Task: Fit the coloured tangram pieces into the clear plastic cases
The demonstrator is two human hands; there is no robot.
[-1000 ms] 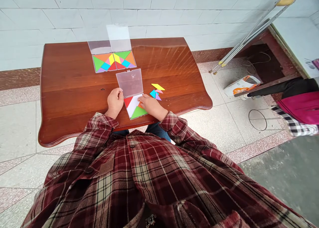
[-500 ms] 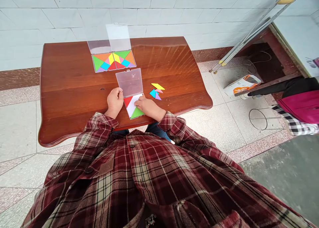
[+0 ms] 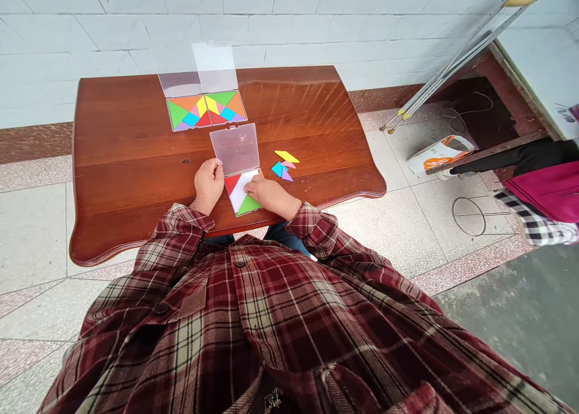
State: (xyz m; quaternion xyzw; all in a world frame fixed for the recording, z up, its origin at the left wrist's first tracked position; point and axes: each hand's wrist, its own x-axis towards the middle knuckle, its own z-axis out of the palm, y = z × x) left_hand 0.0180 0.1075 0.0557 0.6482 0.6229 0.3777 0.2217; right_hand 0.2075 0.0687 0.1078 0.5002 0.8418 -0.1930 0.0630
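Observation:
An open clear puzzle case (image 3: 239,194) lies near the front edge of the wooden table (image 3: 136,161), its lid (image 3: 235,149) tipped back. Inside it I see a red piece (image 3: 232,184) and a green piece (image 3: 248,205) on a white base. My left hand (image 3: 208,185) is curled against the case's left edge. My right hand (image 3: 270,194) rests over the case's right side, fingers closed on a piece I cannot make out. Loose yellow (image 3: 286,156), blue (image 3: 277,169), pink and purple pieces lie just right of the case.
Two more open cases (image 3: 205,109) filled with coloured pieces sit at the table's far side by the tiled wall. To the right on the floor are metal poles (image 3: 452,58), a box (image 3: 436,153), a wire ring and a red bag (image 3: 547,194).
My right hand slid a little left over the tray, covering the orange piece seen earlier. My left hand stayed put.

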